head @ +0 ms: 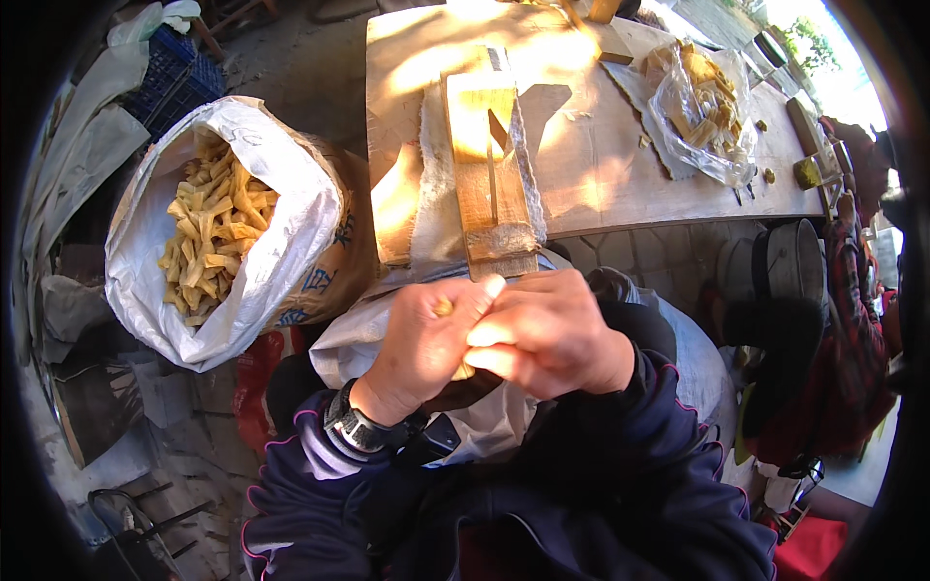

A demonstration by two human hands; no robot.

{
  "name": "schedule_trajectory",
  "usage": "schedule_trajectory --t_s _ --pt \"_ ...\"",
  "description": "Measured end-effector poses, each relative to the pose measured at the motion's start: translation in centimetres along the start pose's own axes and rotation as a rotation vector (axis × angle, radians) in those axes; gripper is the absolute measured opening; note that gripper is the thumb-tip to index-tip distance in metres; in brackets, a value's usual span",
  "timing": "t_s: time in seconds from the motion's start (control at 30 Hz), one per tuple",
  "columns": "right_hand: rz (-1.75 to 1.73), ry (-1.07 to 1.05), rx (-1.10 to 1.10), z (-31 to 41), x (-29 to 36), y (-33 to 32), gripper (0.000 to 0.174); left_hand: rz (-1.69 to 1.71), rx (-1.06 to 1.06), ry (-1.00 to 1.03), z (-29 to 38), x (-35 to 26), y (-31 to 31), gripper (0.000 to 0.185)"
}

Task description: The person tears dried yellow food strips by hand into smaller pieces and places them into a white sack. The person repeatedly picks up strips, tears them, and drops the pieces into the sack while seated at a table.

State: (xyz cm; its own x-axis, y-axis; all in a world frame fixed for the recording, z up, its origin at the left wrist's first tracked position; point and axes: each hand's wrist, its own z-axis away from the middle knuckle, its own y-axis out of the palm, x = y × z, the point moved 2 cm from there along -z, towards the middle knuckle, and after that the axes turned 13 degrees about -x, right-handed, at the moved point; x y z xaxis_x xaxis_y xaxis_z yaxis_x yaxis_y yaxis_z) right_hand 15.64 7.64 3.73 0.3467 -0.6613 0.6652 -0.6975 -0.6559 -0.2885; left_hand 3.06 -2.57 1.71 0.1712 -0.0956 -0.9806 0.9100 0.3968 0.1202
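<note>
My left hand (429,334) is closed around a yellowish piece (444,307), whose end shows by the thumb; a bit more of that colour shows below the fingers. Against it presses my right hand (552,330), its fingers curled and meeting the left thumb; whether it also grips something is hidden. Just beyond both hands lies a wooden block (476,181) with a long slot and a dark, slanted blade-like part, resting on a strip of cloth (432,210). At the left, an open white woven sack (290,210) holds many yellowish, twisted dried pieces (218,225).
A wooden table (581,160) carries a clear plastic bag (708,109) of similar pieces at the right. Blue crates (178,80) stand at the upper left. Another person's plaid sleeve (846,269) is at the far right, near a metal bucket (795,261).
</note>
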Motion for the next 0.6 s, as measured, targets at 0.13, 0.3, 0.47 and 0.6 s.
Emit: schedule_trajectory --t_s 0.13,0.3,0.47,0.6 --pt "-0.234 0.241 -0.189 -0.1 -0.6 -2.0 0.01 0.145 0.715 -0.394 1.0 -0.3 1.2 0.021" --pt "0.02 0.608 -0.194 0.9 -0.6 -2.1 0.016 -0.002 0.486 -0.003 0.0 -2.5 -0.8 0.034" --pt "-0.76 1.283 0.16 2.8 -1.6 0.8 0.012 -0.626 0.163 0.876 -0.9 -2.0 -1.6 0.039" --pt "-0.933 1.371 -0.171 3.2 -1.1 2.3 0.013 -0.462 -0.045 1.121 -0.2 -1.5 -1.0 0.025"
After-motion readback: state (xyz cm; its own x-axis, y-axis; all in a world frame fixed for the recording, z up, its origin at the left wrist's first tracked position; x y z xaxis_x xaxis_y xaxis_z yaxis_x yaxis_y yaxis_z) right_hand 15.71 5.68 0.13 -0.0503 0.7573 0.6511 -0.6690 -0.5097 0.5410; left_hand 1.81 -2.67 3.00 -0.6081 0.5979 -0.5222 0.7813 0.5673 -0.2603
